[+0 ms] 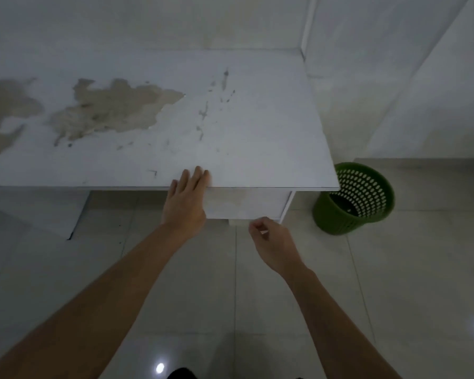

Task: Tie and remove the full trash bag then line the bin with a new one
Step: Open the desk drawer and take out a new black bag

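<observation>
Head view: the green perforated bin (353, 199) stands on the tiled floor (411, 283) just off the right front corner of the white desk (257, 132), partly tucked under that corner's overhang. It lies to the right of both hands and beyond them, so the right hand (274, 242) is clearly the nearer one. The bin's axis runs roughly upright with its open mouth facing up; the lean it shows may only be the wide lens. Through the holes and the mouth I see a dark inside and no bag, neither a full one nor a fresh liner, so by my reading the lining step is what remains, and no new bag shows anywhere on or around the desk.

The left hand (185, 199) rests on the desk's front edge, fingers straight and close together, holding nothing. The right hand hangs below that edge, just in front of the drawer front (246, 203), fingers curled in towards the thumb; whether they pinch something small I cannot tell.

The desk top is worn, with a large peeled patch (115, 108) towards its left and dark scuffs near the middle. Pale walls (175, 20) close in behind the desk and to its right, forming a corner
</observation>
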`<state>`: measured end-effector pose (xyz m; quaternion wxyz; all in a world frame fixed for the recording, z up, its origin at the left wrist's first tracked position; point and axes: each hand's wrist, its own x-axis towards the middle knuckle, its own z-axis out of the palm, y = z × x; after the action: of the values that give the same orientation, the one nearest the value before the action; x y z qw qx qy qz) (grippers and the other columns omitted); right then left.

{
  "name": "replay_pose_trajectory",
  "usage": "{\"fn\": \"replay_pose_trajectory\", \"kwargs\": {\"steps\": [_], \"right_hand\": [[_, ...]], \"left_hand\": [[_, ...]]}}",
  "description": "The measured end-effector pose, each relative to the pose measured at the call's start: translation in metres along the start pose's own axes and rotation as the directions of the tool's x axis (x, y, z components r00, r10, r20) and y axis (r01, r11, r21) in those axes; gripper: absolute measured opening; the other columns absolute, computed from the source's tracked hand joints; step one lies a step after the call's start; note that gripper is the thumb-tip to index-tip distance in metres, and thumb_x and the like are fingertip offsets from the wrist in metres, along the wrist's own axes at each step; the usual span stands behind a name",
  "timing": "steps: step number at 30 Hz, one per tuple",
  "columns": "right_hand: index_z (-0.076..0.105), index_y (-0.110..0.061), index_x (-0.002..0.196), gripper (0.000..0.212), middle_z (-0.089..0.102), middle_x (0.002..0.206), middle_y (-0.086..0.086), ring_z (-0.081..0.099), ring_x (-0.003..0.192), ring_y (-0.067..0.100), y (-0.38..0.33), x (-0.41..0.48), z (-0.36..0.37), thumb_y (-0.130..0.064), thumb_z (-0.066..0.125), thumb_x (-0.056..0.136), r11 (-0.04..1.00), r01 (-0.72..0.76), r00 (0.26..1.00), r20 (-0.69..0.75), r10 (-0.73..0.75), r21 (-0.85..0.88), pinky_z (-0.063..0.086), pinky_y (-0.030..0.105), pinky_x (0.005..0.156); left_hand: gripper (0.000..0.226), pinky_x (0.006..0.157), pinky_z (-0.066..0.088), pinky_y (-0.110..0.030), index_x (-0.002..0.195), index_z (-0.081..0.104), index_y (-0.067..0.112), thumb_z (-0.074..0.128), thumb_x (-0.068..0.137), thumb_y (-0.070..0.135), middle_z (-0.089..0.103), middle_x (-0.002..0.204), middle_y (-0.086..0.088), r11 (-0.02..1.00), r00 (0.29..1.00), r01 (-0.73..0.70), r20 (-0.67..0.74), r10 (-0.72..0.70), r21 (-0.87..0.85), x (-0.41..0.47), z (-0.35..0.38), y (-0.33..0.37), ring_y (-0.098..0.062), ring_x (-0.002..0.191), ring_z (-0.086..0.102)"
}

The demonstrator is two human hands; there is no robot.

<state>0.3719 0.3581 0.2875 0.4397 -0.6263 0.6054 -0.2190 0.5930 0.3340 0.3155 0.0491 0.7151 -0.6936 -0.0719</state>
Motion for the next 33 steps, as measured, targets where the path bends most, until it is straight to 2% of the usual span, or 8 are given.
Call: {"fn": "replay_pose_trajectory", "kwargs": {"steps": [6, 9, 12, 15, 21, 24, 28, 33], "right_hand": [[0.042, -0.022, 0.14, 0.051, 0.064, 0.116, -0.003, 0.067, 0.093, 0.018, 0.033, 0.084, 0.054, -0.045, 0.056, 0.096, 0.985, 0.168, 0.971, -0.166, -0.171, -0.032, 0.057, 0.037, 0.084], [0.041, -0.018, 0.135, 0.051, 0.065, 0.118, 0.004, 0.066, 0.097, 0.024, 0.034, 0.123, 0.073, -0.039, 0.062, 0.094, 0.946, 0.322, 0.882, -0.349, -0.317, -0.045, 0.054, 0.034, 0.083], [0.044, -0.017, 0.126, 0.041, 0.068, 0.106, 0.001, 0.067, 0.093, 0.021, 0.03, 0.147, 0.089, -0.03, 0.065, 0.093, 0.882, 0.465, 0.757, -0.484, -0.439, -0.073, 0.055, 0.036, 0.081], [0.047, -0.016, 0.119, 0.03, 0.068, 0.1, 0.004, 0.067, 0.09, 0.025, 0.028, 0.156, 0.1, -0.026, 0.061, 0.095, 0.859, 0.507, 0.7, -0.552, -0.453, -0.062, 0.057, 0.04, 0.081], [0.051, -0.007, 0.114, 0.018, 0.069, 0.101, 0.014, 0.066, 0.09, 0.033, 0.021, 0.149, 0.099, -0.015, 0.052, 0.099, 0.87, 0.474, 0.687, -0.56, -0.463, -0.137, 0.052, 0.033, 0.075], [0.05, -0.01, 0.116, 0.017, 0.068, 0.102, 0.01, 0.065, 0.089, 0.027, 0.022, 0.144, 0.103, -0.014, 0.05, 0.1, 0.862, 0.489, 0.676, -0.566, -0.471, -0.133, 0.053, 0.034, 0.075], [0.047, -0.011, 0.103, 0.004, 0.062, 0.086, 0.004, 0.058, 0.073, 0.019, 0.028, 0.134, 0.107, -0.014, 0.05, 0.101, 0.857, 0.493, 0.662, -0.574, -0.483, -0.152, 0.043, 0.027, 0.062], [0.045, -0.016, 0.091, 0.012, 0.056, 0.068, 0.0, 0.047, 0.053, 0.008, 0.041, 0.105, 0.119, -0.015, 0.049, 0.102, 0.841, 0.535, 0.643, -0.608, -0.466, -0.08, 0.036, 0.019, 0.045]], "left_hand": [[0.059, 0.12, 0.018, -0.041, 0.154, 0.032, 0.019, 0.043, 0.097, 0.013, 0.03, 0.16, -0.001, 0.993, 0.922, -0.116, -0.368, 0.119, 0.03, 0.002, 0.034, -0.018, -0.025, 0.149, 0.025], [0.057, 0.118, 0.017, -0.039, 0.151, 0.04, 0.022, 0.026, 0.095, 0.024, 0.038, 0.156, 0.001, 0.99, 0.862, -0.137, -0.495, 0.111, -0.017, 0.006, 0.05, -0.02, -0.022, 0.146, 0.031], [0.055, 0.116, 0.017, -0.037, 0.148, 0.043, 0.024, 0.027, 0.096, 0.022, 0.042, 0.154, 0.002, 0.988, 0.8, -0.151, -0.59, 0.109, -0.022, 0.016, 0.065, -0.025, -0.021, 0.144, 0.034], [0.051, 0.117, 0.015, -0.037, 0.15, 0.041, 0.026, 0.033, 0.1, 0.017, 0.039, 0.156, 0.003, 0.987, 0.786, -0.163, -0.605, 0.128, -0.003, 0.021, 0.069, -0.028, -0.02, 0.145, 0.032], [0.048, 0.118, 0.012, -0.037, 0.153, 0.034, 0.031, 0.027, 0.105, 0.023, 0.03, 0.16, 0.007, 0.976, 0.852, -0.21, -0.501, 0.154, -0.057, 0.02, 0.058, -0.035, -0.016, 0.148, 0.023], [0.047, 0.116, 0.01, -0.035, 0.151, 0.036, 0.034, 0.028, 0.106, 0.021, 0.031, 0.159, 0.01, 0.97, 0.849, -0.222, -0.507, 0.145, -0.094, 0.025, 0.061, -0.039, -0.014, 0.148, 0.023], [0.047, 0.116, 0.009, -0.035, 0.149, 0.039, 0.036, 0.029, 0.107, 0.017, 0.031, 0.159, 0.011, 0.961, 0.862, -0.234, -0.489, 0.134, -0.148, 0.027, 0.058, -0.04, -0.013, 0.148, 0.023], [0.047, 0.116, 0.009, -0.034, 0.148, 0.04, 0.036, 0.029, 0.107, 0.016, 0.032, 0.158, 0.01, 0.963, 0.859, -0.22, -0.499, 0.116, -0.155, 0.025, 0.057, -0.038, -0.013, 0.148, 0.024]]}}
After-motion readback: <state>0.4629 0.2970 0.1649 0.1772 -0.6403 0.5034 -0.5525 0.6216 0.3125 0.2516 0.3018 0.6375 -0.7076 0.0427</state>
